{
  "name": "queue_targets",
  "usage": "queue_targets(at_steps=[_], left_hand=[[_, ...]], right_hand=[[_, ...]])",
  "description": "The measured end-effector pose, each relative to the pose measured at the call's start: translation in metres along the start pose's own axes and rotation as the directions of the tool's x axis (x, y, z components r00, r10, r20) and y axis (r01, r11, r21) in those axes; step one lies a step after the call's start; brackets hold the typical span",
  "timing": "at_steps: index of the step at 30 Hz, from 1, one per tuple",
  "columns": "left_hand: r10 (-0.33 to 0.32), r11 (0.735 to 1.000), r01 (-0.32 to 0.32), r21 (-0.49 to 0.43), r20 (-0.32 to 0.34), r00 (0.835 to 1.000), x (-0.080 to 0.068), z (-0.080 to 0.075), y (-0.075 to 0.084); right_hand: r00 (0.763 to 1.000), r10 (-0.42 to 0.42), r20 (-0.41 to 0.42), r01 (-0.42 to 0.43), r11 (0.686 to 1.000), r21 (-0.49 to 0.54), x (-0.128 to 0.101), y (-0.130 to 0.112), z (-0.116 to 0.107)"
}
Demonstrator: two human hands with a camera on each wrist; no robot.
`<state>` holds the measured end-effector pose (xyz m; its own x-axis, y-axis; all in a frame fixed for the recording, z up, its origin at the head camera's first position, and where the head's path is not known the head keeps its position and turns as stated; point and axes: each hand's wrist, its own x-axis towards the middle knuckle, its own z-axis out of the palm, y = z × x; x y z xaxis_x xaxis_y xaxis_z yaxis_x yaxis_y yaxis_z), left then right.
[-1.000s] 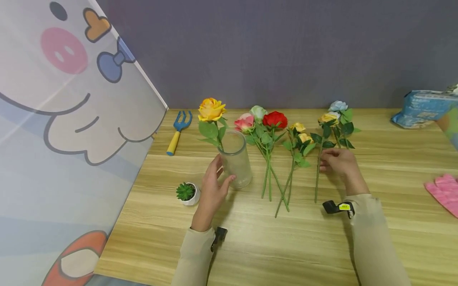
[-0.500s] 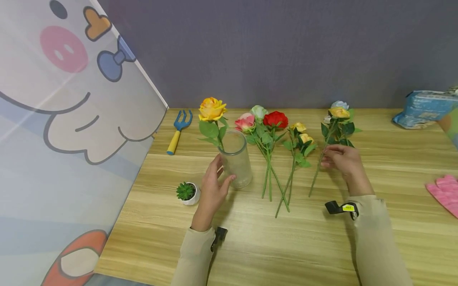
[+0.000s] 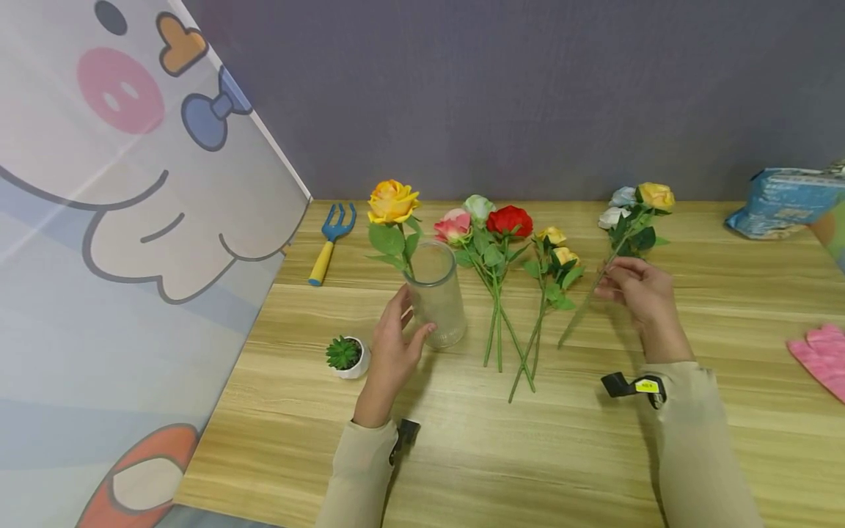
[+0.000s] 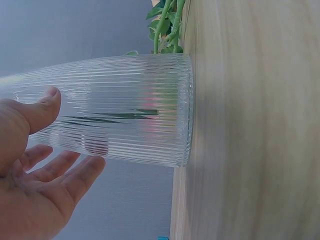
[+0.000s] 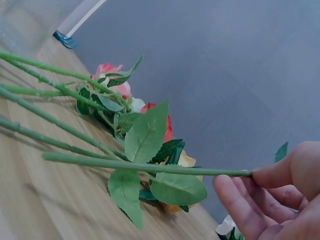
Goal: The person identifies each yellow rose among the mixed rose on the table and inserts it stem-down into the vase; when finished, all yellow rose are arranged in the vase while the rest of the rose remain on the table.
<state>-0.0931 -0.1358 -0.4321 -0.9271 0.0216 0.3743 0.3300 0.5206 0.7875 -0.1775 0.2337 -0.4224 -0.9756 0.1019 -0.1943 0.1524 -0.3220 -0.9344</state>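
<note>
A ribbed clear glass vase (image 3: pixel 436 293) (image 4: pixel 125 110) stands on the wooden table (image 3: pixel 462 447) with an orange-yellow rose (image 3: pixel 392 201) in it. My left hand (image 3: pixel 404 326) (image 4: pixel 35 190) cups the vase's left side, with the thumb touching the glass and the fingers nearly straight. My right hand (image 3: pixel 612 282) (image 5: pixel 280 195) pinches the green stem (image 5: pixel 150 167) of a yellow rose (image 3: pixel 656 195) and holds it slanted above the table. Pink (image 3: pixel 452 224), pale green (image 3: pixel 477 207), red (image 3: pixel 508 220) and small yellow (image 3: pixel 554 246) roses lie between the hands.
Two pale blue roses (image 3: pixel 617 207) lie behind the lifted one. A blue garden fork (image 3: pixel 328 242) and a small potted succulent (image 3: pixel 345 356) sit left of the vase. A blue packet (image 3: pixel 782 199) and a pink glove (image 3: pixel 818 356) lie at the right. A cartoon panel (image 3: pixel 99 257) fills the left.
My right hand has lifted the yellow rose off the table; its head has swung up and to the right. The left hand and vase have stayed put.
</note>
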Motion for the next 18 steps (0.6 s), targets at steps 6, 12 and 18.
queue_targets(at_steps=[6,12,18], left_hand=[[0.028,1.0,-0.028,-0.002,-0.01,1.0,-0.001,0.001,-0.001],[0.025,1.0,-0.025,-0.009,-0.007,1.0,-0.001,0.001,-0.002],[0.025,1.0,-0.025,-0.005,-0.001,1.0,0.0,0.0,-0.002]], right_hand=[[0.994,-0.107,-0.012,0.107,0.981,0.162,-0.002,0.001,0.005],[0.986,-0.158,-0.052,0.167,0.941,0.296,-0.001,0.001,0.011],[0.978,-0.166,-0.125,0.203,0.891,0.406,0.0,-0.002,0.015]])
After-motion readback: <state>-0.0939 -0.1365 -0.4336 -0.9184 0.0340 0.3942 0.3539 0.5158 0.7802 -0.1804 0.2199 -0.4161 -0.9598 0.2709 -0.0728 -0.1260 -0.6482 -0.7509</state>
